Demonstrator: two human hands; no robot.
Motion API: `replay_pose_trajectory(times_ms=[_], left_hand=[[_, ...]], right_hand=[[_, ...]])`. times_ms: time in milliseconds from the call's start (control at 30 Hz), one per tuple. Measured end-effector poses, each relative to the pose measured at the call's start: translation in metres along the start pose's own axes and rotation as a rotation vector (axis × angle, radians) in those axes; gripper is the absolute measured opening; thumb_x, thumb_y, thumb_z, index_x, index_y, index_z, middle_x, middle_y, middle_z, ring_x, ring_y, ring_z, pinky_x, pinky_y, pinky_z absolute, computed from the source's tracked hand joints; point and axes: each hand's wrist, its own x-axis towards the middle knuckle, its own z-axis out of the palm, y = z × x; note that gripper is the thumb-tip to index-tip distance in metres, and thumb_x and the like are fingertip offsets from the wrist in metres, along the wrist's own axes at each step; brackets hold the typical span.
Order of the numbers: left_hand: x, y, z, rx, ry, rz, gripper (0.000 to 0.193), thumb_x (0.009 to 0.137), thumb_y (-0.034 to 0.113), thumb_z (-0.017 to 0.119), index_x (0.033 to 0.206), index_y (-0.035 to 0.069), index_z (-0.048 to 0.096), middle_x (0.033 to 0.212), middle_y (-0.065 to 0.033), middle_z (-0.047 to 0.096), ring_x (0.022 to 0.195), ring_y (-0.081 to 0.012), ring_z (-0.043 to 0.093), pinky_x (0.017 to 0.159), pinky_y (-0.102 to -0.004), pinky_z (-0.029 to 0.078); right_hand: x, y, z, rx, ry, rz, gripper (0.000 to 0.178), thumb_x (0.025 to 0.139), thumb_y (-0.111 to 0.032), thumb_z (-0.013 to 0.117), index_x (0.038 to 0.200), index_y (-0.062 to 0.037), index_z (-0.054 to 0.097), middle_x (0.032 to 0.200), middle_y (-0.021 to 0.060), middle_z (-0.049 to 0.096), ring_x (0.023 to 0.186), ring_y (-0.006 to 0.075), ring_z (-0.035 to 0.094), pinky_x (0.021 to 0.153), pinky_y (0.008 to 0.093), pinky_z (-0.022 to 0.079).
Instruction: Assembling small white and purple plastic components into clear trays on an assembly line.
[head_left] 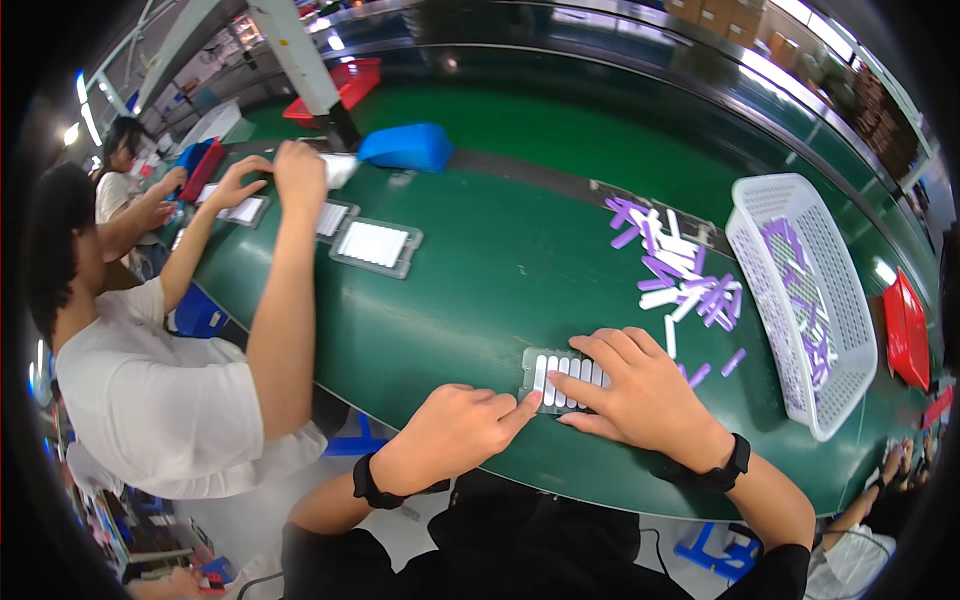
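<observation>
Near the table's front edge lies a small clear plastic tray (531,372) holding a row of white strips (553,382). My left hand (452,432) is at the tray's near left corner, index finger on the edge and the other fingers curled; its thumb is hidden. Over the tray's right part my right hand (645,392) spreads its fingers. Its index fingertip touches a strip and its thumb rests by the near edge, hiding the tray's right end. Beyond it, loose purple and white strips (680,265) lie in a pile.
At the right stands a white perforated basket (748,215) with more strips inside. A red bin (905,325) is past it. Two filled trays (374,248) lie far left, near a co-worker's arms (290,260). Behind them are a blue bin (408,148) and a post (300,60).
</observation>
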Motion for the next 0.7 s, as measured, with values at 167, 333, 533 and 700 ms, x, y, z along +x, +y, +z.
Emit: replay_pose_trajectory(times_ms=[167,333,533,700], left_hand=[[-0.028,-0.019,-0.003,0.108,0.122,-0.153,0.027,0.082,0.008,0.074,0.109,0.008,0.075,0.066,-0.0002,0.048,0.054,-0.0146,0.056,0.049,-0.0307,0.045],[-0.044,-0.022,0.003,-0.039,0.286,-0.403,0.021,0.09,0.014,0.075,0.11,0.008,0.073,0.076,-0.0049,0.071,0.06,-0.0235,0.067,0.056,-0.0345,0.053],[-0.048,-0.016,0.015,-0.056,0.456,-0.524,0.008,0.091,0.011,0.073,0.097,0.008,0.076,0.083,-0.0073,0.077,0.062,-0.0247,0.071,0.059,-0.0344,0.055],[-0.043,-0.016,0.02,-0.076,0.546,-0.481,0.008,0.087,0.012,0.076,0.095,0.013,0.079,0.064,-0.0034,0.068,0.052,-0.0188,0.065,0.051,-0.0319,0.05]], right_hand=[[0.05,-0.004,0.031,0.007,0.036,-0.006,0.035,0.086,-0.042,0.077,0.111,-0.0188,0.07,0.107,0.0101,0.061,0.1,0.029,0.056,0.088,0.043,0.048],[0.116,0.003,0.062,-0.018,0.129,0.092,0.036,0.086,-0.041,0.078,0.11,-0.0162,0.07,0.107,0.0125,0.064,0.102,0.0302,0.059,0.085,0.0421,0.051],[0.163,0.01,0.082,0.029,0.155,0.175,0.038,0.085,-0.041,0.079,0.111,-0.0133,0.07,0.109,0.0129,0.066,0.104,0.0323,0.06,0.087,0.0436,0.053],[0.154,0.015,0.08,0.153,0.241,0.174,0.043,0.083,-0.037,0.082,0.113,-0.0084,0.07,0.111,0.0132,0.068,0.108,0.0333,0.062,0.09,0.0461,0.052]])
